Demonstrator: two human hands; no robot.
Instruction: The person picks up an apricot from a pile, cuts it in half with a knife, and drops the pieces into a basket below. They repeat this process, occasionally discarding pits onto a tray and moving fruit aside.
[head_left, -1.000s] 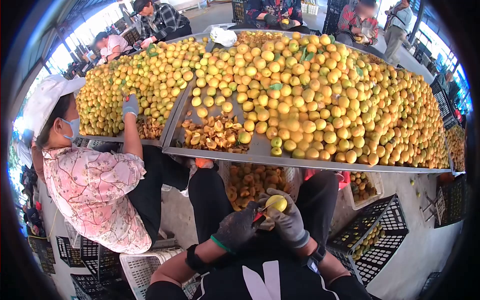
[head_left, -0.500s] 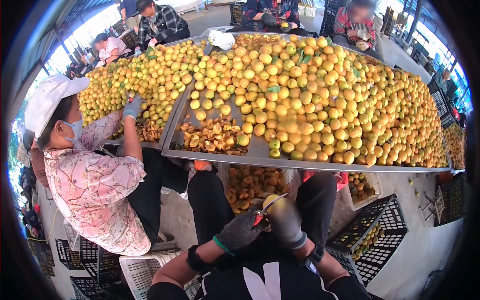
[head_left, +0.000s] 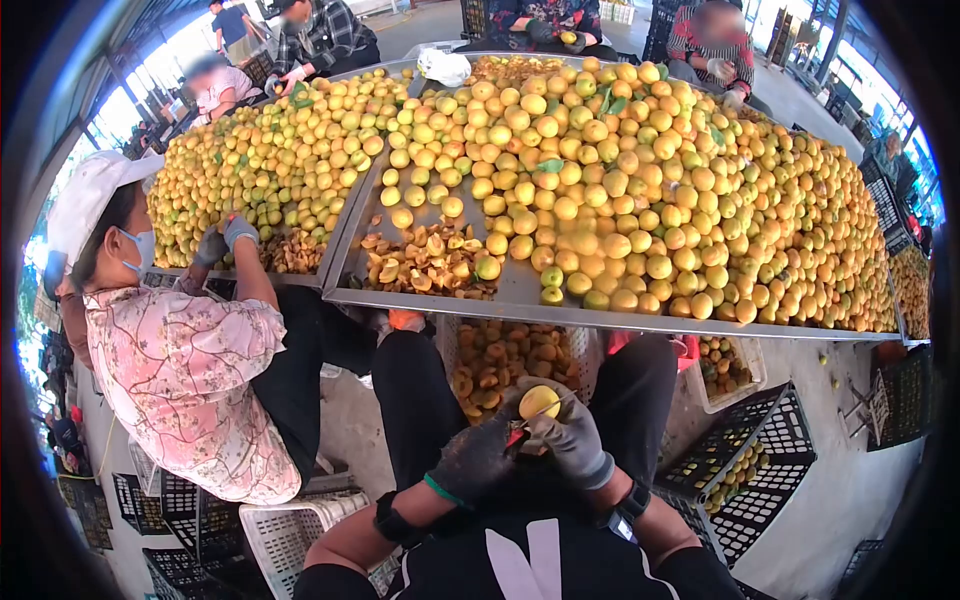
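Observation:
Both my hands wear dark gloves and meet above my lap. My left hand (head_left: 474, 462) is closed around a small tool with a red handle (head_left: 515, 435); its thin blade lies against the fruit. In my right hand (head_left: 570, 440) a yellow-orange fruit (head_left: 540, 402) is held between the fingers, close to the left hand's fingertips. Just beyond them, below the table edge, a white crate (head_left: 585, 350) holds halved fruit (head_left: 500, 360). On the metal table (head_left: 520, 290) lie a heap of whole fruit (head_left: 640, 190) and a pile of cut pieces (head_left: 425, 262).
A co-worker in a pink floral shirt (head_left: 190, 380) sits close at my left, gloved hands over the table. Other people sit along the far side. Black crates (head_left: 770, 470) stand at the right, a white crate (head_left: 285, 540) at the lower left.
My right hand has turned and shifted slightly left, and the fruit's round face now shows upward. The co-worker's hands at the left have come together nearer the table's front edge.

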